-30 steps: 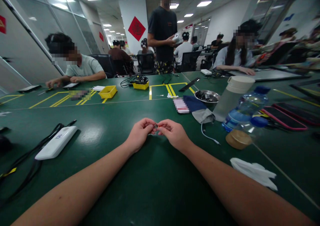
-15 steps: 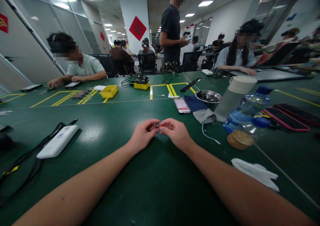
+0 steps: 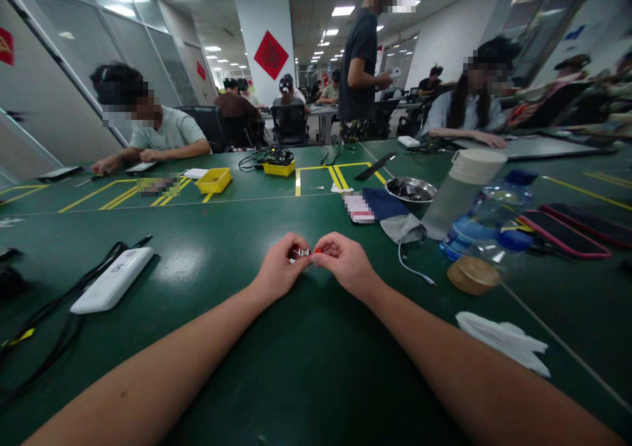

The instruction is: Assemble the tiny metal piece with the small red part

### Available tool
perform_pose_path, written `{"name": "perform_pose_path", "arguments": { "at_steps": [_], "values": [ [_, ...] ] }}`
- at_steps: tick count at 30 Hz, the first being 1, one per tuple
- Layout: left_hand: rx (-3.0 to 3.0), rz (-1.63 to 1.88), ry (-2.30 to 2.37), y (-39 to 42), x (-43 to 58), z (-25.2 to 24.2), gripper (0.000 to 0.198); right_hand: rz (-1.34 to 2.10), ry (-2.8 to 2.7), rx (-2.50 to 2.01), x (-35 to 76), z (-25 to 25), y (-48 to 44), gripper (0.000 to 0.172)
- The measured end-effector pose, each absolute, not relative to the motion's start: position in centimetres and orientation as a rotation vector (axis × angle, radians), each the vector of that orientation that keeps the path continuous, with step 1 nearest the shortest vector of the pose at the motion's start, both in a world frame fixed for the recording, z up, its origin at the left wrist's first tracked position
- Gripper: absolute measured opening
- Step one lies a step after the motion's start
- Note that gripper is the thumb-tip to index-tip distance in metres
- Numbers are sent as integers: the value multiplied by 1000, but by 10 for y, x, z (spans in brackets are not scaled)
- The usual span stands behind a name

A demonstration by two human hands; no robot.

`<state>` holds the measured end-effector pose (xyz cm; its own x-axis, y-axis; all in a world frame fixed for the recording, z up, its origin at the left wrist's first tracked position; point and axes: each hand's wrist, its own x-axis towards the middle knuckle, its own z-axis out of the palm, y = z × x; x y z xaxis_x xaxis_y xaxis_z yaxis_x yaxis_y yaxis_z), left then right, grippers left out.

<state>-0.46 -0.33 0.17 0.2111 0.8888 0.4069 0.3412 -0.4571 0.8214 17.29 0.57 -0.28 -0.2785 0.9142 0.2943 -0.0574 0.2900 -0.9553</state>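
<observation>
Above the green table, my left hand (image 3: pixel 279 259) is closed, pinching a small silvery piece (image 3: pixel 303 253) between thumb and fingers. Its exact kind is too small to make out. Close beside it, my right hand (image 3: pixel 345 259) is also closed, with a small orange-red piece (image 3: pixel 318 251) at its fingertips. Both sets of fingertips nearly meet, and the fingers partly cover the two pieces. Whether the pieces are joined I cannot tell.
To the left lies a white power bank (image 3: pixel 116 278) beside black cables (image 3: pixel 59 301). A grey-white bottle (image 3: pixel 464 192), a water bottle (image 3: pixel 494 212), a drink bottle (image 3: pixel 476 271) and white tissue (image 3: pixel 503 340) are at right. Further back are a metal bowl (image 3: pixel 411 191) and a yellow tray (image 3: pixel 214 181).
The silvery piece shows more clearly and a little lower in my left fingers, and more orange-red shows at my right fingertips. In the background, a standing person has moved right.
</observation>
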Motion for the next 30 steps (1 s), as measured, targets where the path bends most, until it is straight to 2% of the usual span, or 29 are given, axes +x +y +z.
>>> {"name": "perform_pose_path", "arguments": {
  "at_steps": [3, 8, 11, 18, 24, 27, 30],
  "values": [
    [1916, 1205, 1135, -5, -5, 3, 13, 1270, -1450, -803, 174, -3, 9, 19],
    [1851, 1129, 1136, -5, -4, -1, 31, 1366, -1330, -785, 178, -6, 13, 19],
    [1786, 1100, 1082, -4, -2, -1, 35, 1445, -1240, -780, 179, -5, 14, 20],
    [1812, 1037, 1128, -4, -2, 5, 16, 1542, -1226, -725, 177, -4, 11, 20],
    [1877, 987, 1137, -5, -4, 7, 21, 1516, -1262, -753, 177, -3, 11, 15],
    [1662, 949, 986, -4, -4, 7, 21, 1507, -1275, -753, 177, -4, 11, 13],
    [1336, 970, 817, -3, -4, 6, 21, 1549, -1268, -753, 177, -4, 11, 19]
  ]
}}
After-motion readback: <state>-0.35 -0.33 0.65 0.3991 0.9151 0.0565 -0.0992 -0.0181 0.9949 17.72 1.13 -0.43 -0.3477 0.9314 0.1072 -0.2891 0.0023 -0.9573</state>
